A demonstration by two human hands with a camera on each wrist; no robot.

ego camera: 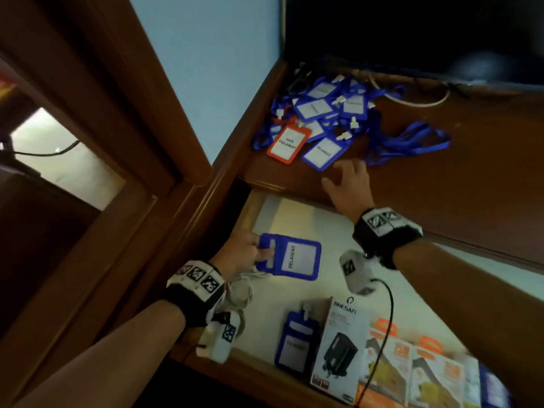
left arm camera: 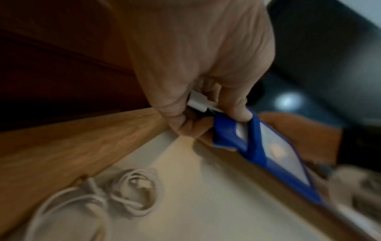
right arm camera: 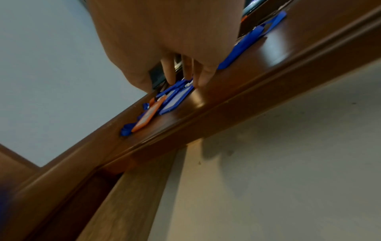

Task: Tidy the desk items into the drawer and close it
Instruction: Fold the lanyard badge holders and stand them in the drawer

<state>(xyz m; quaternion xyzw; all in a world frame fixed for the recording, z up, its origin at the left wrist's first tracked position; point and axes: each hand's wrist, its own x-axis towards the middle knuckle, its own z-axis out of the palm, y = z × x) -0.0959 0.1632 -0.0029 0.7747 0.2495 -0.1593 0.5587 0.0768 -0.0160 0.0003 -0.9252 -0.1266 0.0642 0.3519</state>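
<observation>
My left hand point(ego camera: 250, 251) pinches a blue badge holder point(ego camera: 294, 259) by its clip end, low over the open drawer's pale floor point(ego camera: 323, 228); the left wrist view shows thumb and fingers curled on that blue holder point(left arm camera: 266, 146). My right hand point(ego camera: 348, 181) reaches over the desk top with fingers spread, just short of a blue badge holder point(ego camera: 322, 154) at the near edge of a pile of blue holders point(ego camera: 329, 110) and an orange holder point(ego camera: 290, 144). From the right wrist the fingers point(right arm camera: 204, 76) hover above the pile point(right arm camera: 175, 99), holding nothing.
In the drawer lie another blue badge holder point(ego camera: 297, 340), a charger box point(ego camera: 338, 346), orange-printed boxes point(ego camera: 418, 375) and a coiled white cable point(left arm camera: 128, 194). Blue lanyards point(ego camera: 409, 142) trail across the desk point(ego camera: 471, 172). A dark monitor point(ego camera: 412, 33) stands behind. A wooden door frame point(ego camera: 117, 142) is left.
</observation>
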